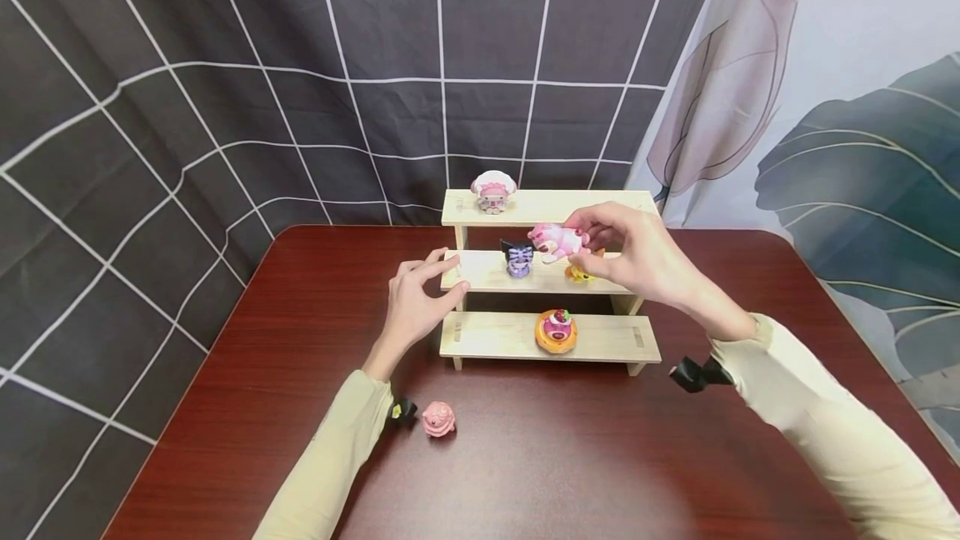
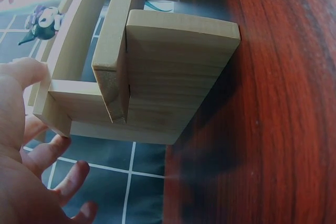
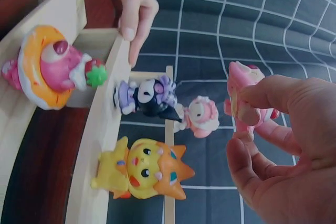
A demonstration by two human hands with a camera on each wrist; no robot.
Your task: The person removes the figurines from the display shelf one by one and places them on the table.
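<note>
My right hand pinches a pink-and-white bear figurine between thumb and fingers. It is tipped on its side in the head view, above the middle step of a three-step wooden display stand. My left hand grips the left end of that middle step, thumb at the front edge and fingers at the back. On the middle step stand a purple-and-black figurine and a yellow figurine with an orange hood, the latter partly hidden by my right hand in the head view.
A pink figurine with a white hood stands on the top step. A pink figurine in an orange ring sits on the bottom step. Another small pink figurine is on the red-brown table, beside my left sleeve. Behind hangs a dark checked curtain.
</note>
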